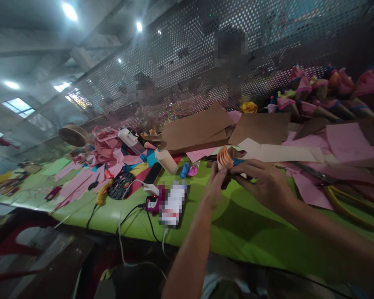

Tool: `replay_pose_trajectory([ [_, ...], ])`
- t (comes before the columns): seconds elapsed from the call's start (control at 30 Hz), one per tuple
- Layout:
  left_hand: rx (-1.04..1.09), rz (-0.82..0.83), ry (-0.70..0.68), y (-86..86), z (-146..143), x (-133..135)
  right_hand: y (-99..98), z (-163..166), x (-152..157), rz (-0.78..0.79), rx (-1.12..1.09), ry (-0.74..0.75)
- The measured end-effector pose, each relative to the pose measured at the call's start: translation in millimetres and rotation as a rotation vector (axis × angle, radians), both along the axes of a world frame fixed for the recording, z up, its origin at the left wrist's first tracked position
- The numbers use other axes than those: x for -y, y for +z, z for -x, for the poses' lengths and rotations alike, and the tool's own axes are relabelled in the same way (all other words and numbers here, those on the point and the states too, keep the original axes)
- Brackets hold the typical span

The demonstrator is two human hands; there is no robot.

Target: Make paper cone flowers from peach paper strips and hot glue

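Observation:
Above the green table, my left hand point(217, 183) is closed around the base of a layered orange paper flower point(225, 158). My right hand point(264, 178) meets it from the right, with its fingers closed on a strip of blue paper point(237, 161) at the flower's side. A brown folded piece point(238, 152) shows just behind; whether it is joined to the flower I cannot tell. Beyond my hands lies a long cream paper strip point(277, 153). To the right, large yellow-handled scissors point(333, 187) rest across pink paper sheets point(311, 191).
Left of my arms are a phone point(173, 205) on a cable, a purple power socket point(152, 203), a black spool point(121, 185) and a yellow glue gun point(102, 193). Brown cardboard point(196, 128) lies at the back. Finished-looking paper flowers point(318, 91) are heaped at the far right, before a perforated metal screen point(187, 62).

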State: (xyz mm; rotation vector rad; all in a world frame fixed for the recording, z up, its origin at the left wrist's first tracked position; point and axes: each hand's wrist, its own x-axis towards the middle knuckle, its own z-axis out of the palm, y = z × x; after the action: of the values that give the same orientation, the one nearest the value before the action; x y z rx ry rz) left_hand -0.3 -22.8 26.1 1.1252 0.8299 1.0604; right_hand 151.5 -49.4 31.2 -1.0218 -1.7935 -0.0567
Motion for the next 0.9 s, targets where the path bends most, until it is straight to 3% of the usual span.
replay_pose_trajectory([
  [0.33,0.011,0.033,0.100,7.3,-1,4,0.4,4,0,-0.055,0.058,0.011],
  [0.67,-0.022,0.010,0.043,3.0,-2,0,-1.6,3,-3,0.134,-0.170,-0.011],
  [0.9,-0.019,0.013,-0.011,-2.2,-2,-4,2.0,0,-3,0.122,-0.198,0.052],
])
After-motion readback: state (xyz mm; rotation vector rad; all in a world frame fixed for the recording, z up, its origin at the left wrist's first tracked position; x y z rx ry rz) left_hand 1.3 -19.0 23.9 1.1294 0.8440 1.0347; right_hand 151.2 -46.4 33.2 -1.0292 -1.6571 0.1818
